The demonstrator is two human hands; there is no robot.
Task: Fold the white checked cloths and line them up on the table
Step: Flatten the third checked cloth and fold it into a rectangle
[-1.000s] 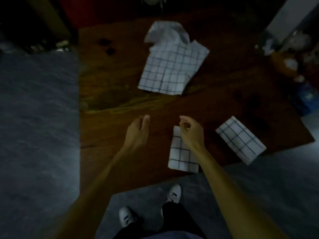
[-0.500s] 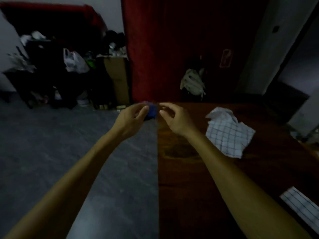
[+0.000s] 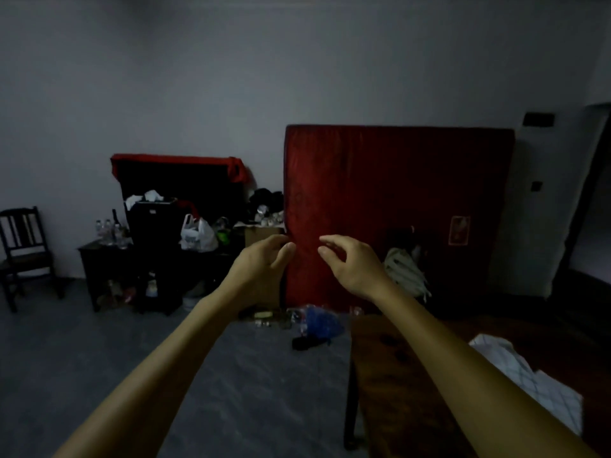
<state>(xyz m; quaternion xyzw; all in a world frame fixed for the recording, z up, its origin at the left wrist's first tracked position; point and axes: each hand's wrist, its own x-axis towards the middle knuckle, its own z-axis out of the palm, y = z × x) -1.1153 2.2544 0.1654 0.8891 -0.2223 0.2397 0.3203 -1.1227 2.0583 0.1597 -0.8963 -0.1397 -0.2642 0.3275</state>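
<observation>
Left hand (image 3: pixel 261 262), right hand (image 3: pixel 352 267) raised higher, folded cloths gone from view

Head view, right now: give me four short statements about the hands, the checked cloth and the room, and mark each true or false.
1. Both hands hold nothing. True: the left hand and right hand are raised with loosely curled fingers.
2. The white checked cloth lies folded flat. False: it lies rumpled on the table.
3. A red mattress stands against the wall. True.
4. The chair stands at far right. False: it is at far left.
</observation>
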